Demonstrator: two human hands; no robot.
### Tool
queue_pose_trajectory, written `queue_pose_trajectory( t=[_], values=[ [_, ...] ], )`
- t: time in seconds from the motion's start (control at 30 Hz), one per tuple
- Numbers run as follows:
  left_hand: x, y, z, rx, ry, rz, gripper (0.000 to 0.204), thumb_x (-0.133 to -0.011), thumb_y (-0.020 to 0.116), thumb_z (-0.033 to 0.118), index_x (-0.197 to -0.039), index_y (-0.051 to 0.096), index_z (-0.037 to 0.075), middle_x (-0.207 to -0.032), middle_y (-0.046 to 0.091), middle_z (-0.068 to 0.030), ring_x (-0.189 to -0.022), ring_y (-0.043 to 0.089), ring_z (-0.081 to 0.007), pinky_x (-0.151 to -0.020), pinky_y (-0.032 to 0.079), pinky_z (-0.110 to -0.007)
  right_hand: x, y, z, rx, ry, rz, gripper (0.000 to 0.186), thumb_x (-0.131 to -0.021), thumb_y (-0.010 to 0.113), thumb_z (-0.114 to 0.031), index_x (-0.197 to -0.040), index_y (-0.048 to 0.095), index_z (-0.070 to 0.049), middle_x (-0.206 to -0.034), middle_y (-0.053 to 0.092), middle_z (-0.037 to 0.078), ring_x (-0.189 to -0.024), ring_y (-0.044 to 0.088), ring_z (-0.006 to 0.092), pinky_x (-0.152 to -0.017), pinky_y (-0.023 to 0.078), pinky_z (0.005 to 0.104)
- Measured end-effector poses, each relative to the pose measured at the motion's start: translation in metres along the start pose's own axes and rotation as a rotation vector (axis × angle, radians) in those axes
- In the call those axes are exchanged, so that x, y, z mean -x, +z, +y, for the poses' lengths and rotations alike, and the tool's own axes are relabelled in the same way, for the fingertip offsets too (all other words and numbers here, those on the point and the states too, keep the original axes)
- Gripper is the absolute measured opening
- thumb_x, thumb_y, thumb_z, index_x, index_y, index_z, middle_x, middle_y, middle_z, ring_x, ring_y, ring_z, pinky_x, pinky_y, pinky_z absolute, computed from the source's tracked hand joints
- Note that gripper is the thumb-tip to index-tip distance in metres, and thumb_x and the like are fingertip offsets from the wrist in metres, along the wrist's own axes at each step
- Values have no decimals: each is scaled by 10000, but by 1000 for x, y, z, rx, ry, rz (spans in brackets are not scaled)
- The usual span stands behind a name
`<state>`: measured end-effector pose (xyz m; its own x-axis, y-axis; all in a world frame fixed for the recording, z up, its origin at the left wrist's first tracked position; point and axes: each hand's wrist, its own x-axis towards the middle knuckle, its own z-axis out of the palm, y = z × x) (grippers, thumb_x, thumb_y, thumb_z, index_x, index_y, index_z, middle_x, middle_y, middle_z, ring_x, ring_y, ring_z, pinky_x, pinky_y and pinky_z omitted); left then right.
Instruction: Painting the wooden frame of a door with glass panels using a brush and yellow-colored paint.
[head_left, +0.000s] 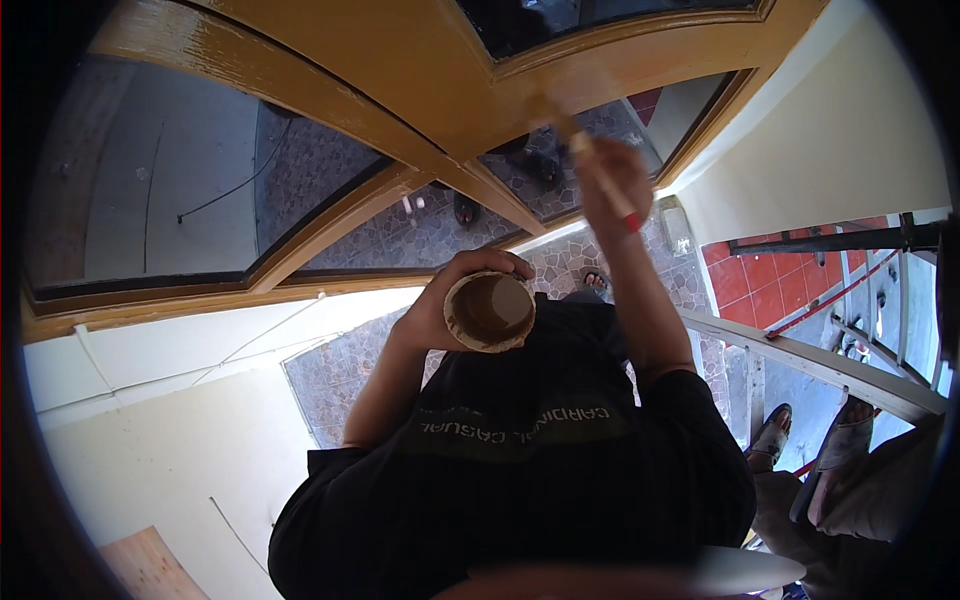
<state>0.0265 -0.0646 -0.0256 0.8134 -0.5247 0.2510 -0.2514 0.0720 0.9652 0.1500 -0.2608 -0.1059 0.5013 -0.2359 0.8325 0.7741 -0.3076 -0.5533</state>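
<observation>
My left hand point(436, 300) is wrapped around a round cup point(490, 347) at chest height. Brown liquid shows low inside it, and its rim is smeared. Above and to the right, my right hand point(617, 185) grips a paintbrush point(572, 132) by its pale handle, whose butt end is red. The bristles are blurred and lie at the brown wooden window frame point(430, 75), on the wide piece below the upper dark pane. The wood there looks glossy.
Glass panes point(330, 215) in the frame reflect the patterned floor. A cream wall point(850, 130) rises at the right. Lower right are a pale rail point(820, 355), red tiles point(770, 285) and another person's sandalled feet point(840, 445). A wooden board point(150, 565) lies lower left.
</observation>
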Motion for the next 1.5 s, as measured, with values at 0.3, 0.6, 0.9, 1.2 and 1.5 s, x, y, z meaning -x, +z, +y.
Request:
queue_pose_trajectory(
  t=[0.3,0.6,0.9,1.2,1.5],
  values=[
    [-5,1,-2,0,10,-17,848,-589,900,19,-1282,417,98,-1193,559,-171,-1156,540,-298,-967,444,-444,-17,-21,15,311,146,221,152,-841,683,15,-906,549,-13,-923,660,166,-763,674,212,-652,551,281],
    [-11,3,-3,9,-7,-36,843,-586,898,12,-1273,416,88,-1194,559,-178,-1167,538,-303,-977,448,-450,4,21,-33,-263,-140,44,241,-716,764,59,-796,549,-17,-883,631,157,-788,671,285,-622,567,338],
    [-6,1,-4,3,-8,-30,849,-590,898,14,-1286,419,98,-1196,558,-162,-1160,537,-296,-981,431,-462,-43,-35,32,69,-44,453,68,-879,638,9,-881,572,-8,-947,667,164,-739,671,189,-634,538,275],
    [-14,3,-4,-2,-3,-52,842,-591,899,14,-1278,420,95,-1193,557,-174,-1159,538,-302,-965,444,-440,-4,5,-24,-108,-156,85,281,-704,776,63,-835,537,-5,-925,631,179,-793,680,285,-650,566,326],
    [-12,4,-3,-28,5,-72,841,-594,897,12,-1280,418,96,-1188,560,-171,-1152,539,-306,-945,443,-445,-33,-24,26,-174,66,376,187,-803,763,-51,-901,604,-44,-866,675,116,-686,669,151,-595,533,262]
  ],
)
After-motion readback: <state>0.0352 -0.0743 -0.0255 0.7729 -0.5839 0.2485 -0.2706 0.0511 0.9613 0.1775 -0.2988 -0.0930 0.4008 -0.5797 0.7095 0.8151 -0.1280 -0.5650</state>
